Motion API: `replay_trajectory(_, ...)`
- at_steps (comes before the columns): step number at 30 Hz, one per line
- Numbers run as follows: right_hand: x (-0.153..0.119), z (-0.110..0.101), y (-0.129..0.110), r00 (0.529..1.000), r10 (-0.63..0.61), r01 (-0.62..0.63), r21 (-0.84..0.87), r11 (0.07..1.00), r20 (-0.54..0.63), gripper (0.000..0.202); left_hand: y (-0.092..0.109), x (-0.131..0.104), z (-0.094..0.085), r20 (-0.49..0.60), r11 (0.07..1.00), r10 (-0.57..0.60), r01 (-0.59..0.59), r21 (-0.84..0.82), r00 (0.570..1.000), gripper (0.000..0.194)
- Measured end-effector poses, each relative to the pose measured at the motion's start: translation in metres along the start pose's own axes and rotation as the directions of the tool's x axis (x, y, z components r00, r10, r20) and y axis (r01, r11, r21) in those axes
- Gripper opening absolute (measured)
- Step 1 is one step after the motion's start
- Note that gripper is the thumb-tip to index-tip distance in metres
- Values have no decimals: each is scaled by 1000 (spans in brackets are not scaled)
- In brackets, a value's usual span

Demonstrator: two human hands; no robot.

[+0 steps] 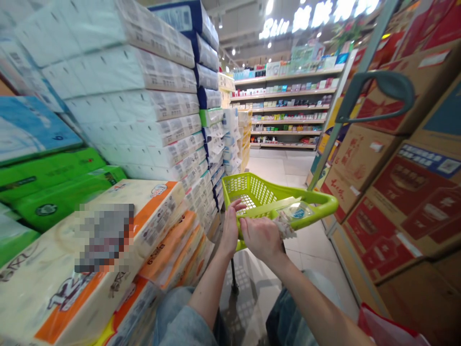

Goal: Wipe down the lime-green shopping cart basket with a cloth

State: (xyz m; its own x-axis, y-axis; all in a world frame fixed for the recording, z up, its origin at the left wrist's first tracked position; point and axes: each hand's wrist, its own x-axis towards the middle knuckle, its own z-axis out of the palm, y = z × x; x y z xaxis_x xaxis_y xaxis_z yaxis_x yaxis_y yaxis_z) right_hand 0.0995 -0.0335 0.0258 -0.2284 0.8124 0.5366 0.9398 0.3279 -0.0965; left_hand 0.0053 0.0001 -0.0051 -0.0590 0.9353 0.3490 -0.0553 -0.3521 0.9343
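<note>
A lime-green shopping cart basket (268, 190) with perforated walls stands in front of me. My left hand (231, 229) rests against its near-left corner, with the fingers stretched forward over the rim. My right hand (264, 238) is closed on the near edge, knuckles up, right beside the left hand. Just past the right hand, a crumpled clear-and-white packet (297, 212) lies at the cart's looped green handle (327, 204). Part of the packet hangs over the edge near my fingers; I cannot tell whether they touch it.
Tall stacks of wrapped tissue packs (169, 105) line the left, with a cream-and-orange pack (154, 226) close by. Cardboard cartons (406, 192) fill the right, before them a grey handle (406, 93) on a metal pole. A tiled aisle (284, 163) leads to stocked shelves (288, 108).
</note>
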Motion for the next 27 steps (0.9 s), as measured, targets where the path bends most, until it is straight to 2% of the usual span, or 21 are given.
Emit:
replay_trajectory(3, -10, 2, 9, 985, -106, 114, 58, 992, -134, 34, -9, 7, -5, 84, 998, -26, 31, -63, 996, 49)
replay_trajectory(5, -17, 3, 18, 971, -153, 168, 74, 983, -184, 33, -18, 13, -9, 123, 1000, -14, 15, -6, 992, 49)
replay_trajectory(8, -22, 2, 38, 961, -202, 222, 91, 971, -188, 32, -28, 17, -11, 189, 974, 89, -125, 187, 978, 44)
replay_trajectory(11, -23, -5, 60, 965, -223, 239, 112, 964, -141, 34, -30, 12, -2, 260, 893, 159, -251, 374, 952, 38)
replay_trajectory(13, -24, -11, 69, 978, -184, 193, 95, 977, -96, 37, -27, 6, 10, 275, 846, 152, -269, 461, 949, 37)
replay_trajectory(16, -31, -15, 65, 996, -22, 18, -46, 999, -84, 38, -23, -2, 30, 282, 777, 141, -283, 562, 949, 36)
replay_trajectory(18, -40, -12, 53, 985, 65, -90, -153, 984, -158, 33, -22, -6, 41, 271, 746, 128, -272, 607, 954, 34)
replay_trajectory(21, -50, -6, 38, 958, 83, -154, -246, 957, -274, 25, -21, -10, 50, 292, 729, 120, -284, 623, 949, 33)
replay_trajectory(23, -50, -7, 40, 968, 87, -150, -266, 952, -235, 27, -21, -11, 50, 348, 714, 142, -339, 612, 927, 34)
replay_trajectory(25, -44, -13, 49, 990, 98, -121, -240, 963, -104, 33, -21, -11, 47, 419, 691, 170, -411, 595, 892, 35)
replay_trajectory(27, -34, -22, 62, 991, 124, -115, -189, 975, 39, 39, -22, -8, 42, 473, 680, 190, -462, 569, 861, 36)
